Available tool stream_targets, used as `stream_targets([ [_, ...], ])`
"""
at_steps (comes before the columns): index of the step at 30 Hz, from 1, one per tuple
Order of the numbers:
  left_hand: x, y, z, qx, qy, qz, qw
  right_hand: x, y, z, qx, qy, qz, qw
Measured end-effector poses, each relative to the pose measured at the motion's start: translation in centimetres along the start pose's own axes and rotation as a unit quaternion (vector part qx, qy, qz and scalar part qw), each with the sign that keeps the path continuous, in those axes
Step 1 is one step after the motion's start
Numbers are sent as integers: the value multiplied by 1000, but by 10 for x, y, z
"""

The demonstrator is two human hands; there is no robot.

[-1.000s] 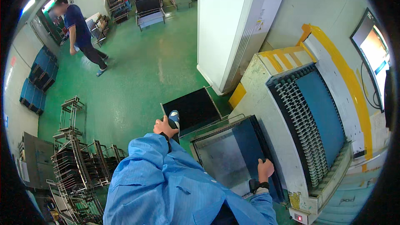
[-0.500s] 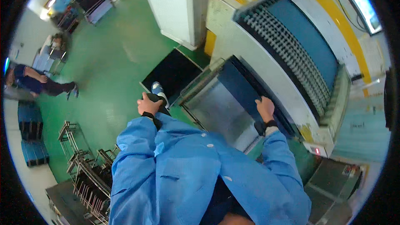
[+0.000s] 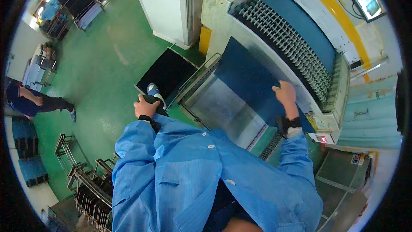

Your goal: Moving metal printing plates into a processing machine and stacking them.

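Observation:
A thin dark blue panel [image 3: 251, 79] stands tilted over the metal rack beside the machine. My right hand [image 3: 286, 95] pinches it near its upper right edge, thumb and fingers closed. Below the panel is a grey, shiny flat sheet [image 3: 227, 105] in the rack frame [image 3: 199, 79]. My left hand [image 3: 145, 106] is down by my front leg, with fingers curled over something black and rounded; whether that is trouser cloth or a separate thing cannot be told. Just beyond it shows a blue and white shoe [image 3: 154, 90].
Rows of pale rollers [image 3: 287, 45] fill the opening of the machine [image 3: 223, 17] at the right. A black board [image 3: 165, 71] lies on a low frame on the green floor [image 3: 107, 77]. Metal racks [image 3: 81, 172] stand at lower left. Another person [image 3: 38, 101] is at far left.
My right hand has lifted the dark blue panel up and outward, so its face now stands tilted before the machine. My left hand keeps its place by my leg. The view has shifted slightly.

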State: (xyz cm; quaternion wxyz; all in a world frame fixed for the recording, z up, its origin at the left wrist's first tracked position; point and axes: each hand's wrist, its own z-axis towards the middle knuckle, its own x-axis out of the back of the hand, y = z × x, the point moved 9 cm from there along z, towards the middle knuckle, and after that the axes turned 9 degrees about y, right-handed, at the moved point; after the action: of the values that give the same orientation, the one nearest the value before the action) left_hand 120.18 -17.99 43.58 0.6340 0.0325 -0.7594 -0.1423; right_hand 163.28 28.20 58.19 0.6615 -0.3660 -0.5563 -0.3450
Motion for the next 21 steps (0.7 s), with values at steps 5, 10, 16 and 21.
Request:
stream_targets([
  [5, -2, 3, 2, 0, -9, 6, 1000, 95, 58, -3, -69, 26, 153, 986],
  [10, -5, 4, 6, -4, 5, 15, 1000, 150, 108, -48, -124, 212, 318, 916],
  [16, -7, 1, 6, -2, 17, 17, 1000, 117, 106, -69, -171, 216, 185, 943],
  [21, 0, 8, 1, -6, 3, 15, 1000, 36, 87, -52, -300, 124, 833, 448],
])
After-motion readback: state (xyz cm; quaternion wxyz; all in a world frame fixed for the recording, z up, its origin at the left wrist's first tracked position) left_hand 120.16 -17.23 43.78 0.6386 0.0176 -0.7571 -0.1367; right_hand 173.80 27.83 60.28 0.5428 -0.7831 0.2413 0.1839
